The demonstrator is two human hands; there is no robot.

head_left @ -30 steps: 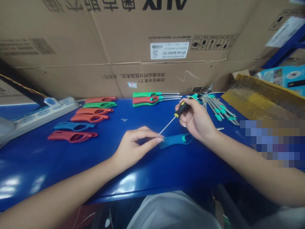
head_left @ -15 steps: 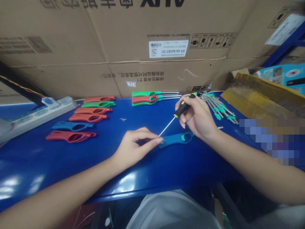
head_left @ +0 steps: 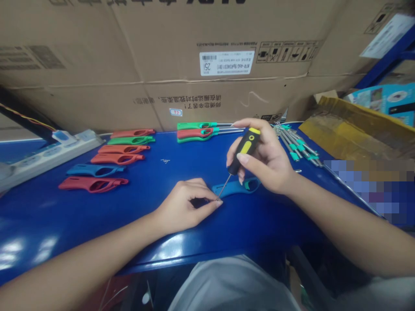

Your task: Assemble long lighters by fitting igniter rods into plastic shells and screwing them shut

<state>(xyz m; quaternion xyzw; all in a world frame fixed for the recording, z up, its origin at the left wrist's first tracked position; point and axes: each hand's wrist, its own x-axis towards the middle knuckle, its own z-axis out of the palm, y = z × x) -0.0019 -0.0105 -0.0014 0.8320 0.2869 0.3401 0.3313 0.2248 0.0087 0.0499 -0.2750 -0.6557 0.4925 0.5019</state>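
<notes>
My right hand [head_left: 272, 166] grips the black and yellow handle of a screwdriver [head_left: 245, 149], its thin shaft slanting down to the left. At the tip of that shaft, the thumb and forefinger of my left hand [head_left: 184, 203] are pinched together; anything between them is too small to make out. Just behind the fingertips lies a blue lighter body [head_left: 231, 188] with a teal trigger, flat on the blue table [head_left: 259, 229]. My right hand covers part of its far end, and a bit of metal tube shows beyond the wrist.
Red, green, orange and blue lighter shells [head_left: 94, 183] lie in a column at left, near a white power strip [head_left: 48, 155]. Tiny screws [head_left: 165, 161] are scattered mid-table. Several assembled lighters [head_left: 194, 134] lie behind; metal tubes [head_left: 298, 144] and a taped carton [head_left: 353, 129] stand right.
The screwdriver has tilted more upright, its handle turning in my right hand. Its tip and my left fingertips have shifted slightly nearer, off the blue lighter's edge.
</notes>
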